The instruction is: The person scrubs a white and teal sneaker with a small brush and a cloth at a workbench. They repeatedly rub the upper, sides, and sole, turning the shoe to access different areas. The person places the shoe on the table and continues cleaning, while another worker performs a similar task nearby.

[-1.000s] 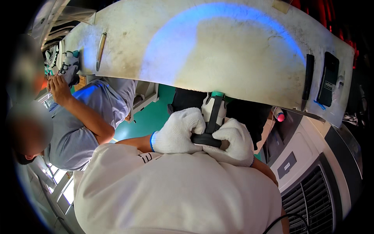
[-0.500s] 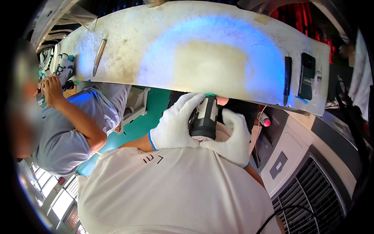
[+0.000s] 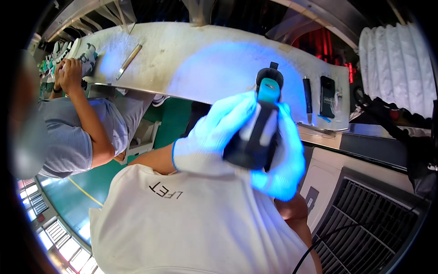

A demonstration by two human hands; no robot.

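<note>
Both my hands wear white knitted gloves, lit blue in places. Between them is a black, grey and white shoe, held in front of the table's near edge, with its toe towards me. A teal block with a small hole fills its opening, and a black pull tab stands up at the far end. My left hand grips the shoe's left side. On the other side my right hand wraps round it, its fingers partly hidden behind the shoe.
The pale worktable holds a knife with a light handle, a black-handled knife and a phone. At left a co-worker's hand is beside a shoe. A black grille stands low at right, below a white ribbed duct.
Both hands have lifted the shoe up from beside my body, below the table edge, into the blue light. The shoe's teal opening now shows, and the head view has shifted.
</note>
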